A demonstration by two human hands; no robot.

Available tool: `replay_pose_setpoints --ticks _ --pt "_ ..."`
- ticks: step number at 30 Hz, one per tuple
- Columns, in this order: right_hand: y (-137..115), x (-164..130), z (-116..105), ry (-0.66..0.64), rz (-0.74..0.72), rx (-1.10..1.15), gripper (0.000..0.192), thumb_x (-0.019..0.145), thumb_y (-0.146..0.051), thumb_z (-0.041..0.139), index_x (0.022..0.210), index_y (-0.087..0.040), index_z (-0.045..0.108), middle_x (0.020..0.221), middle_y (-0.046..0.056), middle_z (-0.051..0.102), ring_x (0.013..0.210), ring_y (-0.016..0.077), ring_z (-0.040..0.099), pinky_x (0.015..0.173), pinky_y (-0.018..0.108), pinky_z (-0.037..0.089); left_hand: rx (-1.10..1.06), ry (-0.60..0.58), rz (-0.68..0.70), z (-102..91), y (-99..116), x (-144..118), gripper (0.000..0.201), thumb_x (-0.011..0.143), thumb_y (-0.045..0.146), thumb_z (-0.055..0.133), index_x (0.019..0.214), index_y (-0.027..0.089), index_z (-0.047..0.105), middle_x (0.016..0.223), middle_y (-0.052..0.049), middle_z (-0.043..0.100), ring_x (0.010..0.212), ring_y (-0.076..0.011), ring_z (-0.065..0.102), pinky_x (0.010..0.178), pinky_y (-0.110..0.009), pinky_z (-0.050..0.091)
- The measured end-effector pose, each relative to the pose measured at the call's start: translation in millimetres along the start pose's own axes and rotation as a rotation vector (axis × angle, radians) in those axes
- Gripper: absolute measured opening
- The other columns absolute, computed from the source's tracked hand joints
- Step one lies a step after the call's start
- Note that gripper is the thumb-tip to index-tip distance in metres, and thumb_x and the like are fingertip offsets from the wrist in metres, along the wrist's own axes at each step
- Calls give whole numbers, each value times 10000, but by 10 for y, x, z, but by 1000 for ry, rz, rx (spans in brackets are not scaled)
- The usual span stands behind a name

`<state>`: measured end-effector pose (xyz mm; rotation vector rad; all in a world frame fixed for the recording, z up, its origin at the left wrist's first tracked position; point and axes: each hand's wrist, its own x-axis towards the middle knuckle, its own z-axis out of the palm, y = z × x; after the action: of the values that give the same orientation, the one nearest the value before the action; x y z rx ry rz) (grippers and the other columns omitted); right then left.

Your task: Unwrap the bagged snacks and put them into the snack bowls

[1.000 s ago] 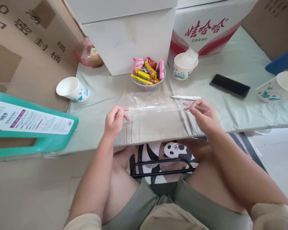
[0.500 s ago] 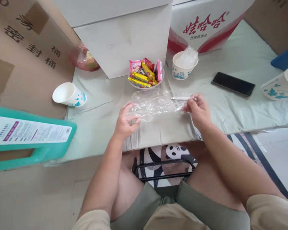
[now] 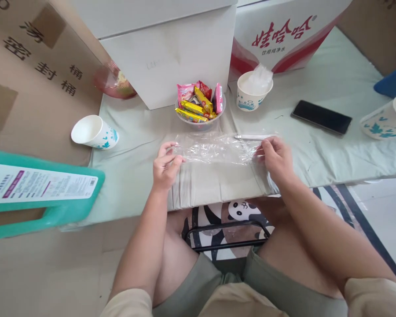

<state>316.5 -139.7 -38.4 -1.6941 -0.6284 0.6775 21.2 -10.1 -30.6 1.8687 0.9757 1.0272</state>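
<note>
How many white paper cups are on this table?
3: the left cup, the middle cup beside the snack bowl, and the right cup at the picture's edge. Others may be hidden.

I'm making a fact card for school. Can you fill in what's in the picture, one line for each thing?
Left hand: holds the left end of the clear plastic
Right hand: holds its right end
Clear plastic: thin, wrinkled, spread between both hands
Bowl: see-through, filled with wrapped snacks, just beyond the plastic
White tool: slim, near the right hand; exact kind unclear
Paper cups: three; the middle one holds pale crumpled stuff
Phone: black, lying flat on the right
</note>
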Motion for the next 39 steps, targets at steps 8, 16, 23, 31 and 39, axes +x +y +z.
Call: replay_pose_setpoints --ticks 8,16,23,31,39 --pt "-32 -20 -5 24 -39 -38 365 888 -587 648 815 -235 582 703 -13 676 442 102 533 458 255 440 -5 226 38 96 49 -1 501 840 662 642 620 216 699 948 -91 632 1045 -246 611 990 -423 540" --pt "-99 -16 34 -35 -78 -51 338 880 -567 635 781 -250 571 733 5 714 401 100 447 396 264 380 -151 109 -258 102 -33 -17 579 880 756 526 728 204 612 850 -94 735 714 -173 656 586 -281 478" --pt "-16 -5 0 -24 -20 68 253 861 -464 680 811 -230 599 747 -8 673 612 119 634 576 252 516 104 290 20 105 51 9 622 914 772 451 691 217 620 800 -58 557 851 -192 585 845 -333 513" --pt "-41 -18 -19 16 19 76 384 871 -604 674 899 -257 513 688 -44 666 404 89 527 392 224 408 -176 80 -156 132 80 -83 576 858 725 559 586 217 550 846 -80 685 966 -232 680 893 -377 532" --pt "45 17 -134 -1 -122 -340 228 947 -471 581 907 -247 577 602 -35 650 415 128 509 478 288 397 -149 -26 -441 261 170 -90 398 879 575 595 709 245 452 489 54 558 323 -92 411 366 -233 264"
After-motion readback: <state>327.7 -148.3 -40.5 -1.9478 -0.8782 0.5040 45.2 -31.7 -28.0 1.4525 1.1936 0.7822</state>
